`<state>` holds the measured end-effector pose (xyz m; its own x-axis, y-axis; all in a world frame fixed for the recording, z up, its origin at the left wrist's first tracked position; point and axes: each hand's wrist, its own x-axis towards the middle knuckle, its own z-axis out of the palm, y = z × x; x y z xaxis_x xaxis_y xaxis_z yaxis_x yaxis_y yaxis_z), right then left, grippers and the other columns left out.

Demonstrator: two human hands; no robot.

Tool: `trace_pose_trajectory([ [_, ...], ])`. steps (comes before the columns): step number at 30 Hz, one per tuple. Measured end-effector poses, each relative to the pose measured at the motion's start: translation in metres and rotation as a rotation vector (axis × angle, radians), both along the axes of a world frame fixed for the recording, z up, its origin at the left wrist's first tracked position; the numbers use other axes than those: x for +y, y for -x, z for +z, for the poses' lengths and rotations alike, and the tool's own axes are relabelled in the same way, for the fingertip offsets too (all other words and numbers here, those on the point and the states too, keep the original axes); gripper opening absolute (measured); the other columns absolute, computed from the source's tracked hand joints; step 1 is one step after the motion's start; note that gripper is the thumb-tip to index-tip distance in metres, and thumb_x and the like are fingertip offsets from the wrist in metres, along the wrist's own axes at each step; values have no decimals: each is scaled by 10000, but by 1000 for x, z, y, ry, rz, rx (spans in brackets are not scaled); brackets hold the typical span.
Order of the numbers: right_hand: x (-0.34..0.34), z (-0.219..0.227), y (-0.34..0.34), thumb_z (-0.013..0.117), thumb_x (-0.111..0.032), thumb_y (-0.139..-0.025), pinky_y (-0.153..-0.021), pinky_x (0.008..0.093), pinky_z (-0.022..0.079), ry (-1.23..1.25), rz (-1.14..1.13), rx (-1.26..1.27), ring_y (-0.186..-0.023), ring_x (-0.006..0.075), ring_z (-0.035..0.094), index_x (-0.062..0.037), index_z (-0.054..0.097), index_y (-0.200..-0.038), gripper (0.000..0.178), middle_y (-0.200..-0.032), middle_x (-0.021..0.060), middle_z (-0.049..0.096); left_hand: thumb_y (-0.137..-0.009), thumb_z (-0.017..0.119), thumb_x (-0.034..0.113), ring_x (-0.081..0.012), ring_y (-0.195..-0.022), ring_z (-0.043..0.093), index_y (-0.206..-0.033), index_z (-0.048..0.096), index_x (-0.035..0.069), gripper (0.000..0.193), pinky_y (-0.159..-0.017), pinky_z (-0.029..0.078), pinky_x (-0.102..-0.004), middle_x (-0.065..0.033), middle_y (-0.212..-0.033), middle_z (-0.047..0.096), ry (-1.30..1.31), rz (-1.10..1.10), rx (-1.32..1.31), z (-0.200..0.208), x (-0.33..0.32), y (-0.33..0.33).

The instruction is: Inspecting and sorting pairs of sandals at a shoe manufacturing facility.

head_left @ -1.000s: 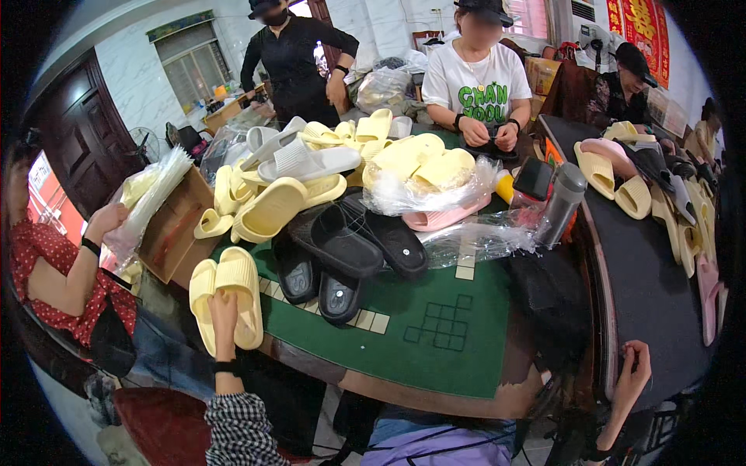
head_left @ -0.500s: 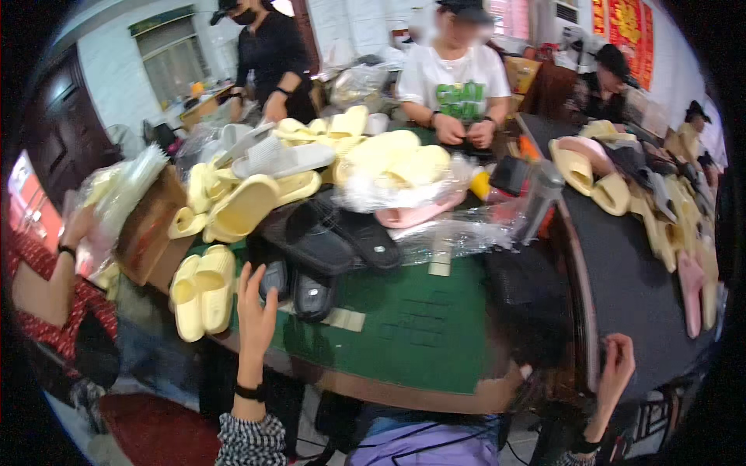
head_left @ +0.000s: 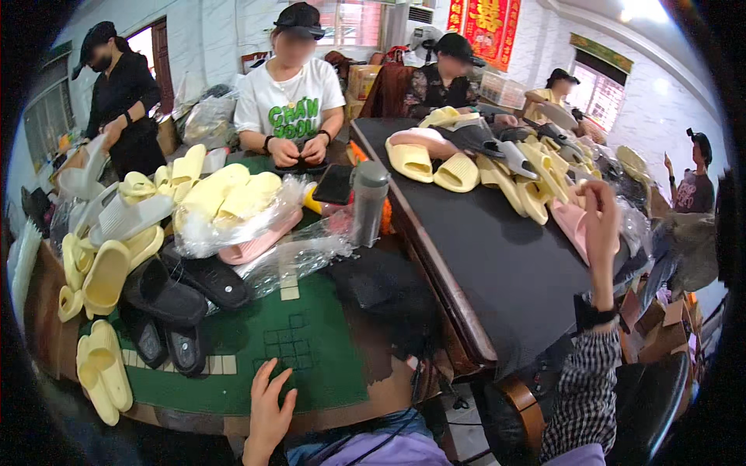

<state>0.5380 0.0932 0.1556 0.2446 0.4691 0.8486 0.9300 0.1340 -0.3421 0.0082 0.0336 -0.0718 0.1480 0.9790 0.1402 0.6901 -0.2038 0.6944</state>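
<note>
My left hand (head_left: 272, 408) is over the near edge of the green mat (head_left: 326, 388), fingers apart and nothing in them. My right hand (head_left: 601, 217) is stretched out over the dark table on the right, its fingers loosely bent and holding nothing I can see. Just behind it lies a pink slipper (head_left: 571, 225), partly covered by the hand; whether they touch I cannot tell. Beside that slipper runs a pile of cream slippers (head_left: 536, 194). On the mat's left side sit black slippers (head_left: 167, 291) and a cream pair (head_left: 102, 369).
Bagged cream slippers (head_left: 233, 198) lie on the left table, near a grey bottle (head_left: 370, 202) and a phone (head_left: 334, 185). A dark wooden edge (head_left: 435, 287) borders the right table. Several people work around the tables; one in a white shirt (head_left: 291, 109) faces me.
The view has swung to the right. My right hand has reached forward from the table's near edge to the pink slipper; my left hand has moved away from the black slippers.
</note>
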Motion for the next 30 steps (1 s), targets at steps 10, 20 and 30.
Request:
trace_pose_trajectory([
  [10, 110, -121, -100, 763, -264, -717, -892, 439, 489, 526, -548, -216, -1121, 328, 571, -119, 593, -1190, 523, -1330, 102, 515, -840, 654, 87, -371, -1304, 401, -1159, 629, 36, 324, -1055, 336, -496, -155, -1343, 492, -106, 38, 83, -13, -2, 2],
  [20, 99, -109, -99, 618, -232, -828, -791, 484, 502, 485, -439, -210, -961, 369, 636, -126, 620, -1165, 353, -1085, 154, 665, -834, 650, 79, -360, -1303, 396, -1165, 631, 63, 332, -1053, 333, -496, -144, -1337, 492, -158, 44, 93, -4, -2, -8],
  [30, 18, -2, -43, 606, -256, -891, -734, 412, 483, 176, -236, -48, -894, 389, 636, -34, 589, -1124, 322, -967, 245, 641, -840, 639, 76, -368, -1315, 381, -1156, 635, 61, 316, -1054, 333, -508, -147, -1340, 486, -187, 55, 98, -15, -3, -5],
])
